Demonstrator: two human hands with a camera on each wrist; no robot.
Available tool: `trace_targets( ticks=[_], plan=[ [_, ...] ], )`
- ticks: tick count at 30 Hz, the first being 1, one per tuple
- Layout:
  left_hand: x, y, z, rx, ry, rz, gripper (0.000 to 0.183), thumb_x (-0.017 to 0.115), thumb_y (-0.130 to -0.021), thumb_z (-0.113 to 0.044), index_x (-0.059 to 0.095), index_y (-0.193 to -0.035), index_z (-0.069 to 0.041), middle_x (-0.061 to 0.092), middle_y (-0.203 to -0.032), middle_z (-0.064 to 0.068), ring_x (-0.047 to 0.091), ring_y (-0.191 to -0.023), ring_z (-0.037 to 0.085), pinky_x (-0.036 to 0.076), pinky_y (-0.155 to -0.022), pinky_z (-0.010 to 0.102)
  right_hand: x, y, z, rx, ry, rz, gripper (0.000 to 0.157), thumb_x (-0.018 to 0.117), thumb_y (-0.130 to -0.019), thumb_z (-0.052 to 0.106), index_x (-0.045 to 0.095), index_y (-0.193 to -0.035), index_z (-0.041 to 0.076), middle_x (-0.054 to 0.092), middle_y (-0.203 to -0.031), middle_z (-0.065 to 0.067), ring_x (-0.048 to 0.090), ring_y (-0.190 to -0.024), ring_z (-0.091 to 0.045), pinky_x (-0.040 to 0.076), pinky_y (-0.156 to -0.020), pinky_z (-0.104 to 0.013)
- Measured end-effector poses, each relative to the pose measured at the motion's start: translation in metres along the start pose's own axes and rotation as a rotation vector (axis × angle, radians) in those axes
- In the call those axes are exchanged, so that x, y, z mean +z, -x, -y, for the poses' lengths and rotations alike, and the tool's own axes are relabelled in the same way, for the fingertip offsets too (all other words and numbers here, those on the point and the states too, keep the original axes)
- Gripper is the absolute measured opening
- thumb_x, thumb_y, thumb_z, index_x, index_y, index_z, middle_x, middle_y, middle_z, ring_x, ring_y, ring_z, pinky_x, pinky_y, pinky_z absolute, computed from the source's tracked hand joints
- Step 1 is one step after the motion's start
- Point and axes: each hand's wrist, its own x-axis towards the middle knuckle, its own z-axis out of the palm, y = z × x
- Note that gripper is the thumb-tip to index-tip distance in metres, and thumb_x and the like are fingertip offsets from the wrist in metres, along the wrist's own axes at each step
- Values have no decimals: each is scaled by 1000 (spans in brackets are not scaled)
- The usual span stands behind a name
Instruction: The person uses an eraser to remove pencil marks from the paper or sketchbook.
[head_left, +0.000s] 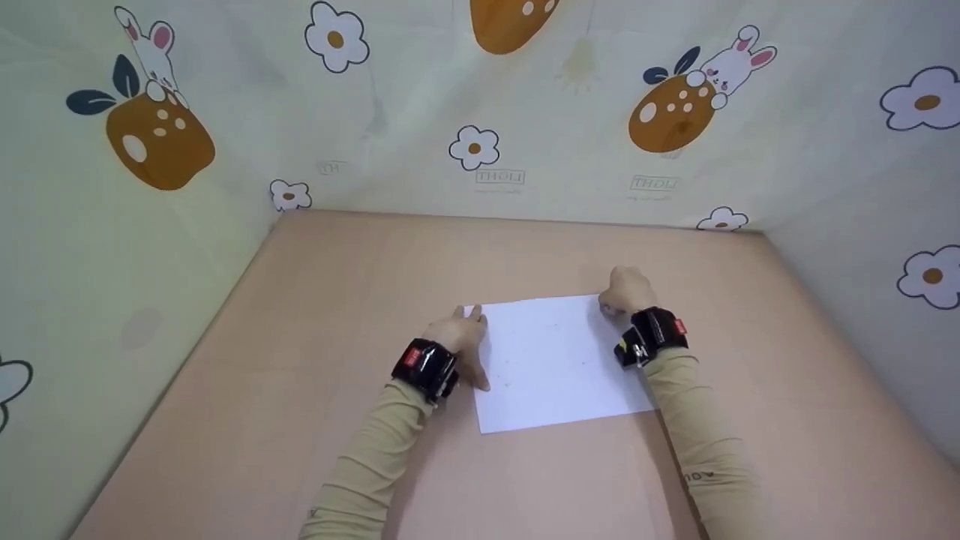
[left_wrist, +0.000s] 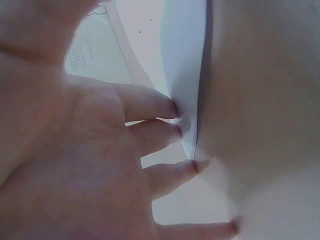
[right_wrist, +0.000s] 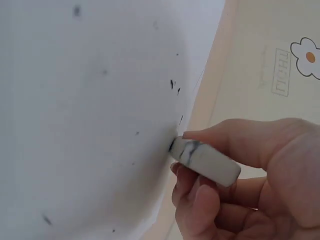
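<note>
A white sheet of paper (head_left: 547,367) lies on the brown tabletop. My left hand (head_left: 459,339) rests at its left edge with fingers spread; in the left wrist view some fingertips (left_wrist: 170,106) touch the paper and others reach the table past its edge. At the top right corner of the sheet is my right hand (head_left: 628,289). It pinches a white eraser (right_wrist: 212,164) between thumb and fingers, and the smudged, dark end of the eraser meets the paper. Small dark crumbs (right_wrist: 172,84) are scattered over the sheet. The head view does not show the eraser.
Pale cloth (head_left: 405,112) printed with flowers and rabbits hangs behind and on both sides of the table (head_left: 337,300). Black straps with small devices (head_left: 426,367) sit on both wrists, below them long tan sleeves (head_left: 360,472).
</note>
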Motion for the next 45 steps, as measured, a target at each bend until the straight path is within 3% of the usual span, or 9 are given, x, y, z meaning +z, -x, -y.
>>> trace_targets(
  ticks=[8, 13, 17, 24, 27, 32, 40, 45],
  plan=[
    [1, -1, -1, -9, -15, 13, 119, 83, -67, -45, 10, -153, -7, 0, -162, 10, -1, -149, 32, 13, -118, 57, 6, -4, 9, -69, -118, 75, 24, 58, -69, 5, 53, -47, 12, 48, -45, 5, 45, -44, -9, 36, -44, -20],
    [-1, -2, -2, -12, -10, 6, 119, 83, -67, -45, 9, -153, -6, -2, -162, 11, -2, -149, 32, 11, -119, 54, 0, -2, 0, -5, -57, -19, 23, 56, -66, 1, 46, -48, 11, 44, -45, 3, 42, -43, -12, 33, -43, -22],
    [0, -3, -1, -2, -18, 13, 119, 82, -68, -45, 7, -153, -6, -3, -161, 10, -3, -149, 33, 11, -119, 56, -2, -1, -1, 39, -41, -34, 23, 55, -66, 1, 44, -50, 11, 44, -46, 2, 42, -44, -13, 32, -42, -22],
    [4, 0, 0, -11, -21, 20, 118, 81, -69, -46, 8, -153, -6, -2, -162, 10, -2, -149, 32, 12, -117, 59, 8, -7, 18, -47, -179, 75, 16, 64, -77, 11, 69, -67, -1, 58, -56, 1, 51, -49, -10, 42, -47, -20],
    [3, 1, 0, -12, -14, 10, 117, 82, -69, -45, 10, -153, -5, -1, -162, 11, -1, -149, 32, 13, -116, 61, 11, -8, 17, -28, -169, 78, 15, 62, -74, 8, 64, -60, 3, 53, -52, 2, 47, -47, -10, 39, -45, -19],
    [2, 0, -2, -11, -20, 5, 118, 82, -69, -45, 10, -153, -6, -2, -162, 11, -1, -149, 33, 13, -116, 61, 11, -7, 10, 44, -117, -31, 25, 59, -70, 4, 48, -48, 10, 41, -45, 4, 40, -43, -11, 32, -42, -21],
    [4, -2, -3, -20, -29, 34, 119, 82, -69, -45, 8, -153, -6, -4, -162, 11, -3, -149, 33, 12, -115, 63, 17, -8, 22, -31, -198, 56, 22, 63, -76, 11, 58, -55, 8, 52, -50, 4, 47, -47, -9, 40, -45, -19],
    [1, -1, -3, -3, -14, 9, 117, 82, -69, -44, 9, -153, -5, -2, -161, 11, -2, -149, 33, 11, -117, 60, 14, -8, 20, 17, -101, -34, 27, 63, -77, 9, 53, -51, 7, 47, -50, 1, 43, -47, -13, 33, -45, -22]
  ],
)
